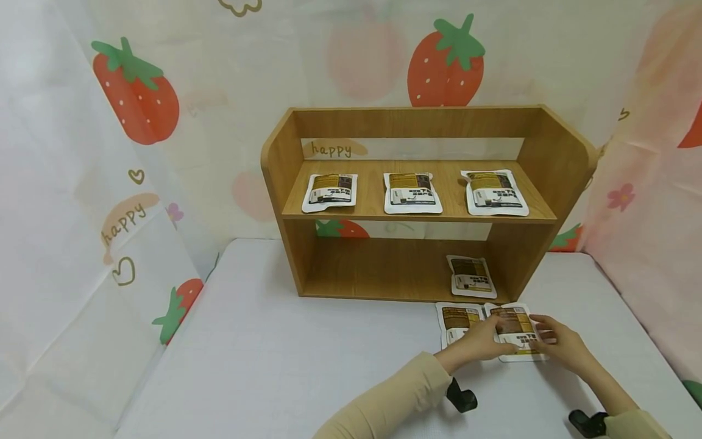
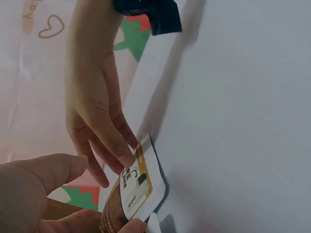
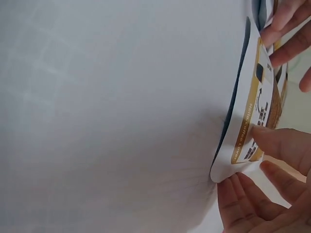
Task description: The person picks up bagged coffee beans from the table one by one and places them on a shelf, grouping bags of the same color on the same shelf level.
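Note:
A white coffee pouch (image 1: 514,326) with brown and yellow print lies on the white table before the shelf. My right hand (image 1: 565,345) is at its right side; in the right wrist view the thumb (image 3: 279,145) rests on its face and the fingers curl at its edge, pinching the corner. My left hand (image 1: 478,342) reaches over the pouch's left edge, fingertips touching it, thumb spread apart in the left wrist view. Another pouch (image 1: 454,320) lies just left, partly hidden under my left hand.
A two-tier wooden shelf (image 1: 378,268) stands at the back of the table. Its upper board carries a left pouch (image 1: 330,192), a middle pouch (image 1: 411,193) and a right pouch (image 1: 496,193). One more pouch (image 1: 471,277) lies at the lower board's right end. Strawberry-printed cloth (image 1: 230,73) hangs behind.

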`<state>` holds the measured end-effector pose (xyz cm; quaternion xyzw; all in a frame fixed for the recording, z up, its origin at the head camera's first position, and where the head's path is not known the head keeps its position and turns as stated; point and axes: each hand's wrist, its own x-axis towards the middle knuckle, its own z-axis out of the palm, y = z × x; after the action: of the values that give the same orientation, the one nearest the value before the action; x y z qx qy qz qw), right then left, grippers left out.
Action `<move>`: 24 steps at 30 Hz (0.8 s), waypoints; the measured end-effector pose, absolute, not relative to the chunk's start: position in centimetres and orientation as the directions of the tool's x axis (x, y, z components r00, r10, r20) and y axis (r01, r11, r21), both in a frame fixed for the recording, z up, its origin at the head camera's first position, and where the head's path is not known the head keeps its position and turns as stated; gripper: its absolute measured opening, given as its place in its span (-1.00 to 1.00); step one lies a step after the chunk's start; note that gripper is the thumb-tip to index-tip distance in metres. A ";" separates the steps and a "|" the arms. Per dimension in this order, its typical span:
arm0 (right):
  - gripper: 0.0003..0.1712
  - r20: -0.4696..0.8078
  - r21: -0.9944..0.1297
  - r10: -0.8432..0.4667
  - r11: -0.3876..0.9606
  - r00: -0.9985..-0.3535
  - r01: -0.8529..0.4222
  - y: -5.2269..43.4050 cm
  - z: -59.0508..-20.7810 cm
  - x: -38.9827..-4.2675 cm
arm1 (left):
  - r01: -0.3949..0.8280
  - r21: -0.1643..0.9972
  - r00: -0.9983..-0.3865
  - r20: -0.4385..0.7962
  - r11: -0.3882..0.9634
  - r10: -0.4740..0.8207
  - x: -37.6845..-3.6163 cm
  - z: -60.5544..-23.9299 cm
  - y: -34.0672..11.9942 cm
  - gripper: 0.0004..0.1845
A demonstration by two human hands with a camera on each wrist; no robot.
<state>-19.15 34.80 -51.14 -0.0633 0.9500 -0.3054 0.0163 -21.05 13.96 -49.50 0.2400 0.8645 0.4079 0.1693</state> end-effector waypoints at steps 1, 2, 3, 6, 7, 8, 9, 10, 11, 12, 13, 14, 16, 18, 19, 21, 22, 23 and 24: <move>-0.34 0.010 -0.584 -0.129 0.804 -0.992 -0.111 34.9 -51.2 -19.1 | 0.270 0.795 -0.827 -0.098 0.544 0.554 -21.0 -49.5 14.0 -0.43; -0.34 0.011 -0.585 -0.128 0.803 -0.992 -0.110 34.9 -51.2 -19.1 | 0.264 0.804 -0.826 -0.097 0.533 0.555 -21.0 -49.6 14.0 -0.43; -0.33 0.015 -0.587 -0.128 0.802 -0.992 -0.112 35.0 -51.2 -19.0 | 0.260 0.812 -0.826 -0.093 0.523 0.555 -21.0 -49.7 14.0 -0.43; -0.31 0.034 -0.587 -0.117 0.802 -0.993 -0.114 35.1 -51.0 -18.9 | 0.257 0.830 -0.832 -0.071 0.495 0.550 -20.9 -49.9 14.1 -0.42; -0.31 0.040 -0.590 -0.112 0.799 -0.993 -0.114 35.2 -50.9 -18.8 | 0.257 0.834 -0.836 -0.061 0.488 0.545 -20.9 -50.0 14.1 -0.42; -0.30 0.043 -0.590 -0.105 0.800 -0.994 -0.110 35.3 -50.9 -18.8 | 0.255 0.840 -0.842 -0.050 0.478 0.537 -20.9 -50.1 14.1 -0.42; -0.30 0.047 -0.594 -0.102 0.797 -0.994 -0.110 35.3 -50.8 -18.8 | 0.255 0.845 -0.848 -0.037 0.469 0.528 -20.8 -50.2 14.2 -0.42; -0.30 0.050 -0.596 -0.096 0.796 -0.994 -0.107 35.4 -50.7 -18.7 | 0.255 0.851 -0.855 -0.022 0.458 0.517 -20.8 -50.2 14.2 -0.42; -0.30 0.050 -0.601 -0.093 0.792 -0.994 -0.104 35.5 -50.6 -18.7 | 0.256 0.857 -0.862 -0.006 0.446 0.506 -20.8 -50.3 14.2 -0.41; -0.30 0.050 -0.608 -0.091 0.787 -0.995 -0.102 35.5 -50.6 -18.7 | 0.260 0.861 -0.869 0.012 0.436 0.494 -20.8 -50.4 14.3 -0.41; -0.30 0.052 -0.612 -0.089 0.784 -0.995 -0.102 35.6 -50.5 -18.7 | 0.259 0.867 -0.876 0.026 0.425 0.481 -20.8 -50.4 14.3 -0.40; -0.30 0.054 -0.617 -0.087 0.780 -0.995 -0.102 35.6 -50.5 -18.7 | 0.261 0.874 -0.883 0.044 0.410 0.468 -20.8 -50.5 14.3 -0.40; -0.30 0.064 -0.625 -0.084 0.773 -0.994 -0.105 35.5 -50.4 -18.7 | 0.270 0.885 -0.894 0.084 0.379 0.441 -20.8 -50.6 14.2 -0.38; -0.30 0.073 -0.632 -0.080 0.767 -0.994 -0.108 35.4 -50.3 -18.8 | 0.259 0.898 -0.908 0.101 0.355 0.406 -21.0 -50.8 14.1 -0.38; -0.30 0.077 -0.634 -0.079 0.765 -0.994 -0.110 35.3 -50.3 -18.8 | 0.248 0.906 -0.915 0.103 0.343 0.389 -21.0 -50.9 14.0 -0.38; -0.29 0.080 -0.640 -0.079 0.760 -0.994 -0.112 35.1 -50.2 -18.8 | 0.227 0.919 -0.928 0.102 0.324 0.360 -21.1 -51.0 13.9 -0.39; -0.29 0.079 -0.644 -0.079 0.757 -0.994 -0.112 34.9 -50.1 -18.8 | 0.211 0.925 -0.933 0.095 0.316 0.347 -21.2 -51.1 13.8 -0.40; -0.29 0.078 -0.648 -0.081 0.753 -0.994 -0.113 34.8 -50.1 -18.9 | 0.194 0.931 -0.939 0.085 0.310 0.335 -21.2 -51.2 13.7 -0.40; -0.29 0.075 -0.653 -0.084 0.749 -0.994 -0.113 34.7 -50.0 -18.9 | 0.183 0.936 -0.942 0.079 0.302 0.326 -21.3 -51.2 13.6 -0.42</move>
<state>-18.89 34.72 -50.02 -0.0525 0.9349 -0.3504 -0.0207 -21.28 13.58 -51.23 0.1584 0.8043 0.5693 0.0628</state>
